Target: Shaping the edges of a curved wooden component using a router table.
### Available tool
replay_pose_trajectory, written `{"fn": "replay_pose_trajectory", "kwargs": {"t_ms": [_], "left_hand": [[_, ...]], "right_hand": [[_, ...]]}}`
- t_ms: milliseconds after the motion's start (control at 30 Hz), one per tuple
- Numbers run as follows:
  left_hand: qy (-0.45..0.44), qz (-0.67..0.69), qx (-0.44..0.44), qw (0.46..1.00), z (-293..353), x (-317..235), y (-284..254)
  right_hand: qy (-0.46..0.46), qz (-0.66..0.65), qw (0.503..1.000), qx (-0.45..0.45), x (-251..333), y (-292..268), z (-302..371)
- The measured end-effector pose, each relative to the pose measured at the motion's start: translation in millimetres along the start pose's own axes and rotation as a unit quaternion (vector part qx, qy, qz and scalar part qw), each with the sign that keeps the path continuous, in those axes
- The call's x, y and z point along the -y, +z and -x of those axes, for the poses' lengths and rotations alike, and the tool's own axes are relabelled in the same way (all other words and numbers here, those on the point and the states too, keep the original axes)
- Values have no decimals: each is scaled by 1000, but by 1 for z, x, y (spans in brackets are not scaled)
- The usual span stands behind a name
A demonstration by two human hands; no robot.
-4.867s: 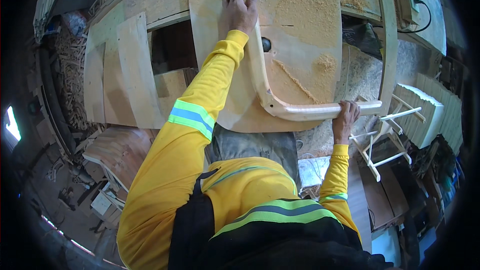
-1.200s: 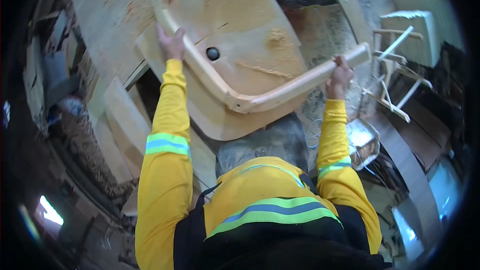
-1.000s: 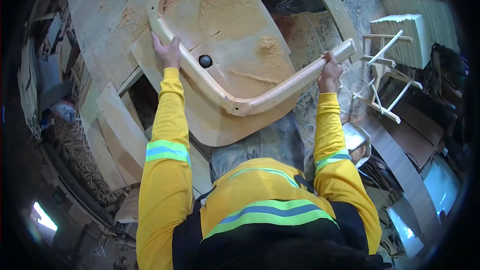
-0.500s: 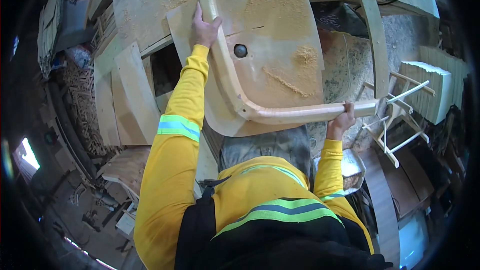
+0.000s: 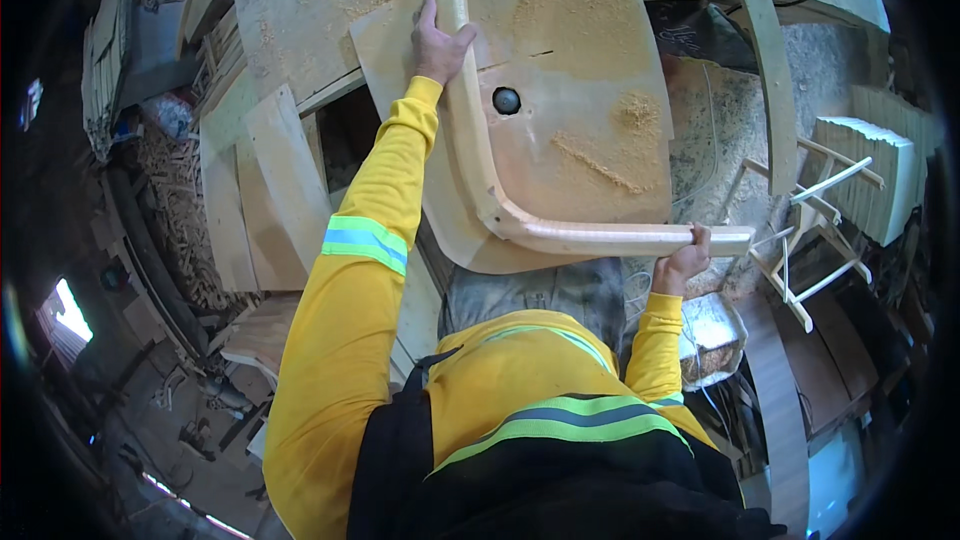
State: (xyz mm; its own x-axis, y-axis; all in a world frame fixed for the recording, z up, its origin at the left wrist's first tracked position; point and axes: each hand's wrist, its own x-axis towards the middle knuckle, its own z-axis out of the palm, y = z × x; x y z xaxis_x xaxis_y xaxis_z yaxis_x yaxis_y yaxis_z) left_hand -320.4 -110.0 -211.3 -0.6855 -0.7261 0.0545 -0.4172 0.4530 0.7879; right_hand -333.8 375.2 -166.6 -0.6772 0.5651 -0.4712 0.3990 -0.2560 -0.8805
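Observation:
A curved, pale wooden frame, rounded at its corners, lies over a tan board strewn with sawdust. My left hand grips the frame's long left side, with the thumb over the wood. Near the free end of the lower side, my right hand is wrapped round the frame from below. Inside the frame's curve, a dark round knob shows in a hole in the board. Part of each hand's fingers is hidden by the wood.
A small stick-legged wooden stool frame stands at the right, beside stacked pale blocks. A long plank runs down the right of the board. Loose panels lean at the left. A white bin sits near my right forearm.
Frame, board and surroundings have shifted right in the view. The frame's lower side now lies more level, its right end lower against the board. Both hands keep their hold.

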Motion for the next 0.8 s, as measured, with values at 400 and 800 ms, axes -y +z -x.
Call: {"fn": "replay_pose_trajectory", "kwargs": {"t_ms": [400,800], "left_hand": [[27,73,111,991,-30,-8,10],[77,20,112,991,-39,-9,10]], "right_hand": [[26,-24,996,-84,-37,-31,67],[46,4,992,-117,-54,-26,70]]}}
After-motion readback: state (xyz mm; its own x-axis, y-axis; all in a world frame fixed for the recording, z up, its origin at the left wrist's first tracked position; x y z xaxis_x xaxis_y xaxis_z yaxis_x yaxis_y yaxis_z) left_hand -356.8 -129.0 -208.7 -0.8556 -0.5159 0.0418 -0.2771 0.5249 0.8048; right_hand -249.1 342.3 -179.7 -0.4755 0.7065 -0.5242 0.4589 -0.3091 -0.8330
